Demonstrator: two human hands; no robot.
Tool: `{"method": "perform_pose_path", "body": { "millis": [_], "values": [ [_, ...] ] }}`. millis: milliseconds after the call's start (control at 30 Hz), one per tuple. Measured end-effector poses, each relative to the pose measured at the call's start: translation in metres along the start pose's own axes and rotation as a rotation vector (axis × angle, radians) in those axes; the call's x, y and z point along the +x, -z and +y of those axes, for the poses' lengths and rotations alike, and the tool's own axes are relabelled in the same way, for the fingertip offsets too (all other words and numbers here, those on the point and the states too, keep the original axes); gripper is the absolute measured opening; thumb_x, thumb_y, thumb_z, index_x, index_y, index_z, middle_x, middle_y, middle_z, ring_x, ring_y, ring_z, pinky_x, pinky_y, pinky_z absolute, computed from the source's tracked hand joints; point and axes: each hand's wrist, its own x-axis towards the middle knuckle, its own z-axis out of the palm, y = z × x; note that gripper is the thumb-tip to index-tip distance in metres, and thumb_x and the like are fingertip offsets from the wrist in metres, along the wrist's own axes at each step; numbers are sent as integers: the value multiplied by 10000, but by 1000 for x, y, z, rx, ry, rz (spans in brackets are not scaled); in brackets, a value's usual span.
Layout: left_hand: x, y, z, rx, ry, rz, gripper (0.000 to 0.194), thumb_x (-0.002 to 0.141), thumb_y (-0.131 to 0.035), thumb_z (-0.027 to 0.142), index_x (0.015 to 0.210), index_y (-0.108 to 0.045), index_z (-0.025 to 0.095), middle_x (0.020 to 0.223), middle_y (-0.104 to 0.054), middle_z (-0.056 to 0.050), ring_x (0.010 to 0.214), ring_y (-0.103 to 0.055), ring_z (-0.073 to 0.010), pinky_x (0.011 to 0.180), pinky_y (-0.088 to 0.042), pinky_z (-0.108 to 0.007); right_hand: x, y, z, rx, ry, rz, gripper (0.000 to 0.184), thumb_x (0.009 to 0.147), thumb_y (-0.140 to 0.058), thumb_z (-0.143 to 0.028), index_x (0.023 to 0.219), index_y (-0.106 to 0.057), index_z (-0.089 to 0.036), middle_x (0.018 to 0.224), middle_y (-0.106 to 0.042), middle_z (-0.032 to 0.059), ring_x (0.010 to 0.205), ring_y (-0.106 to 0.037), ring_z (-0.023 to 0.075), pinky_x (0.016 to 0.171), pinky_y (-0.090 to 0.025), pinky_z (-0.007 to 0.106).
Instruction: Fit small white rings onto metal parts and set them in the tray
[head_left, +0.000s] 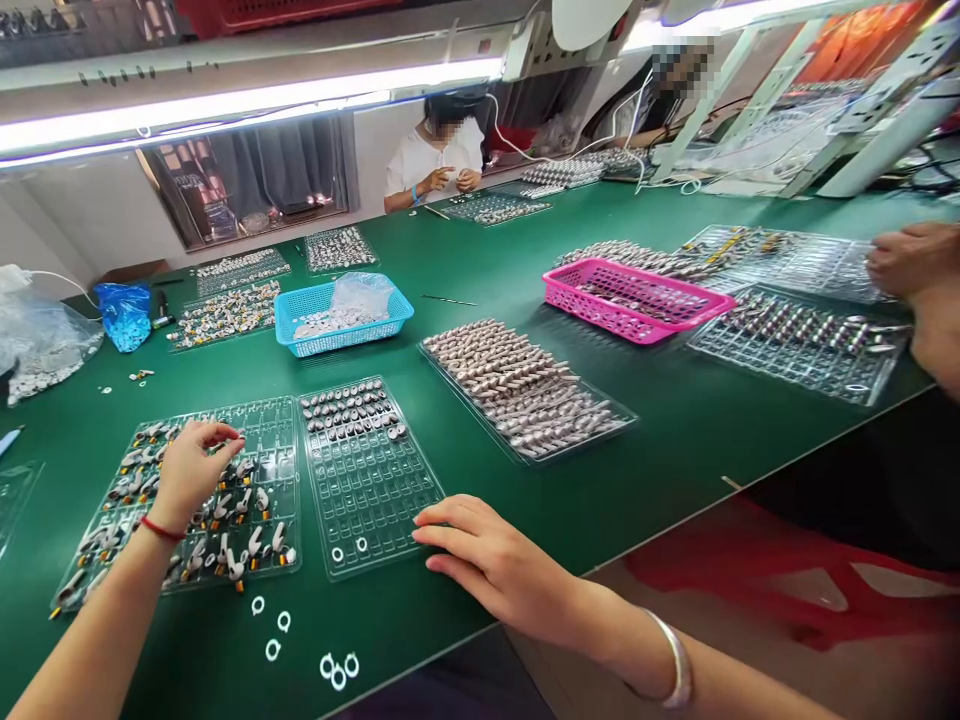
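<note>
My left hand [193, 468], a red string at its wrist, is over a clear plastic tray [271, 428] of white earbud housings [223, 552] with orange-yellow ends. Its thumb and fingers are pinched together; what they hold, if anything, is too small to make out. My right hand [491, 560] lies open, fingers stretched out, at the right edge of a second clear tray [382, 500]. Rows of small dark-and-white earbud parts [352, 408] fill that tray's far end, and two white rings [337, 555] lie at its near end. Several loose white rings [283, 621] are on the green table.
Beyond are a blue basket [341, 340] with a plastic bag, a tray of pale stick-shaped parts [517, 385] and a pink basket [637, 300]. Another person's hand [919, 260] is at the right by more trays. Across the green table [465, 270] a person [439, 160] sits working.
</note>
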Motion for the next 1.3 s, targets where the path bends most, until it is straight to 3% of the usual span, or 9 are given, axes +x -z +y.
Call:
{"method": "perform_pose_path", "body": {
  "millis": [100,200,267,333,500,667,800,1133,1300],
  "values": [
    [-40,-2,36,-222,-136,-114,224,807,-640,419,769,-713,210,807,-653,-40,805,-623,-209,753,-513,-327,13,-2,-20,300,-99,67,241,929,-549,-188,1159,-616,-218,1149,-649,95,1068,-617,197,935,-531,358],
    [-85,-10,72,-394,-236,-269,221,816,-651,408,697,-740,245,726,-593,-17,684,-600,-163,624,-515,-265,31,-10,-42,678,-220,-64,321,899,-610,-261,1217,-587,-222,1131,-661,79,1026,-639,177,889,-547,312],
    [-109,-14,87,-551,-286,-265,142,815,-688,331,712,-761,266,695,-539,-4,640,-564,-143,570,-485,-238,39,-19,-52,930,-236,-197,330,870,-646,-291,1184,-610,-196,989,-690,60,891,-667,157,801,-562,280],
    [-126,-17,94,-603,-280,-197,102,809,-700,246,738,-766,277,691,-528,1,631,-551,-138,556,-472,-225,41,-27,-57,1047,-278,-202,276,836,-687,-314,1073,-665,-174,842,-686,29,767,-659,132,716,-549,242],
    [-151,-27,95,-717,-110,-59,127,824,-670,195,866,-743,290,755,-626,5,683,-606,-140,592,-502,-196,34,-37,-59,858,-299,35,184,806,-730,-329,888,-709,-166,751,-656,16,688,-611,119,643,-511,223],
    [-170,-44,104,-996,265,-170,116,804,-712,324,899,-722,259,783,-737,5,681,-680,-147,622,-555,-188,27,-38,-59,540,-36,226,81,892,-639,-225,954,-671,-183,800,-690,43,746,-630,136,702,-530,240],
    [-170,-48,111,-1096,369,-238,136,773,-742,343,825,-738,218,734,-744,-7,642,-678,-143,608,-559,-186,22,-39,-60,442,23,231,108,928,-572,-196,1006,-647,-200,859,-692,55,782,-641,140,714,-549,243],
    [-173,-46,106,-966,192,-243,122,828,-672,227,898,-755,284,773,-744,19,688,-697,-140,636,-565,-174,18,-39,-60,437,6,228,21,904,-615,-192,908,-597,-202,769,-679,27,707,-628,133,668,-534,235],
    [-174,-48,106,-748,3,-85,155,802,-665,142,853,-726,275,767,-733,28,675,-689,-136,616,-553,-171,19,-38,-61,434,-8,236,89,905,-628,-248,846,-593,-192,726,-669,20,661,-610,122,632,-515,222]
  ]
}}
